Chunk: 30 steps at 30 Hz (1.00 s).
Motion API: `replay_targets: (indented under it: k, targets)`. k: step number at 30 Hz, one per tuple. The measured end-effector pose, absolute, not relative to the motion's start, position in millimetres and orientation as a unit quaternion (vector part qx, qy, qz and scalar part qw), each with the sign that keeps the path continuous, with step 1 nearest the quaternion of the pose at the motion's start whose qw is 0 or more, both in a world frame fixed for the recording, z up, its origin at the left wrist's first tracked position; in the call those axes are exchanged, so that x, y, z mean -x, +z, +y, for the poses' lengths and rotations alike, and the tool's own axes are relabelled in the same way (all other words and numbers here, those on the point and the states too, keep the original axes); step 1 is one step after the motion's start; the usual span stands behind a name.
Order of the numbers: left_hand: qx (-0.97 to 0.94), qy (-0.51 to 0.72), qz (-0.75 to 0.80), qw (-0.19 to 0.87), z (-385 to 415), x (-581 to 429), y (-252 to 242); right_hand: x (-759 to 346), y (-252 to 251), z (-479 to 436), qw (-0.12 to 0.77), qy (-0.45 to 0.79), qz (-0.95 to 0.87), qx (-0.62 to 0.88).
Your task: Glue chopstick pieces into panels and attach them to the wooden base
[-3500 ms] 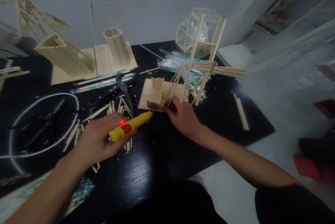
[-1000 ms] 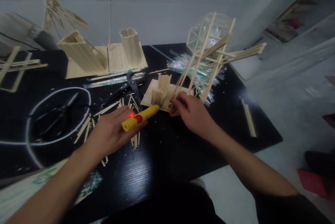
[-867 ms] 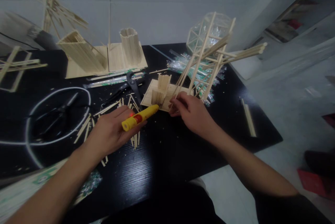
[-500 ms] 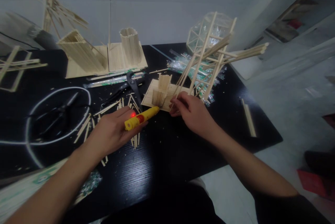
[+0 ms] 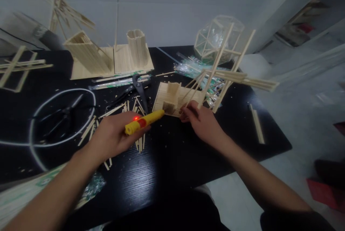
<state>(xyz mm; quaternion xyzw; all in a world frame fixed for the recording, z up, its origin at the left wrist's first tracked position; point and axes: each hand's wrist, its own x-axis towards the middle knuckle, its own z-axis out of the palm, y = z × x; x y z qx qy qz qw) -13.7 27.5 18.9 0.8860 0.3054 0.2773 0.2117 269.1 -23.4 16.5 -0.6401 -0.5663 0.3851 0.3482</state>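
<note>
My left hand [image 5: 114, 132] is closed around a yellow hot glue gun [image 5: 144, 122] with a lit red light. Its tip points right, close to the near edge of a small wooden stick model [image 5: 172, 105]. That model has a slatted base and a short upright wall of thin sticks. On its right side rises an open frame of long sticks [image 5: 223, 69], with a bundle of sticks across it. My right hand [image 5: 201, 117] pinches the near right edge of the model; its fingertips are partly hidden.
Black pliers [image 5: 140, 89] and loose cut sticks [image 5: 140, 144] lie left of the model. Two stick towers [image 5: 137, 49] on bases stand behind. Plastic-wrapped sticks [image 5: 185, 65] and a clear faceted frame [image 5: 207, 40] are at the back right. A white cable [image 5: 94, 98] loops at left.
The stick model has tilted and turned in my right hand, moving slightly right, and its long-stick frame now leans further right. The left hand with the glue gun has shifted slightly left.
</note>
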Motion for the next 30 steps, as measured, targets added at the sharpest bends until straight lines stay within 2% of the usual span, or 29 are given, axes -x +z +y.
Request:
replay_targets:
  k: [7,10,18,30]
  targets:
    - [-0.782,0.36,0.448,0.239,28.6,11.9,15.9,-267.9,7.4,-51.2,0.368,0.163,-0.577,0.71]
    - [-0.773,0.367,0.453,0.25,30.0,9.4,16.3,-263.3,10.3,-65.7,0.351,0.121,-0.623,0.688]
    - [-0.764,0.371,0.439,0.292,26.0,8.6,13.0,-259.5,28.5,-43.5,0.293,0.176,-0.702,0.625]
    - [-0.752,0.382,0.442,0.306,26.0,6.3,8.1,-261.4,23.5,-38.2,0.283,0.092,-0.761,0.576]
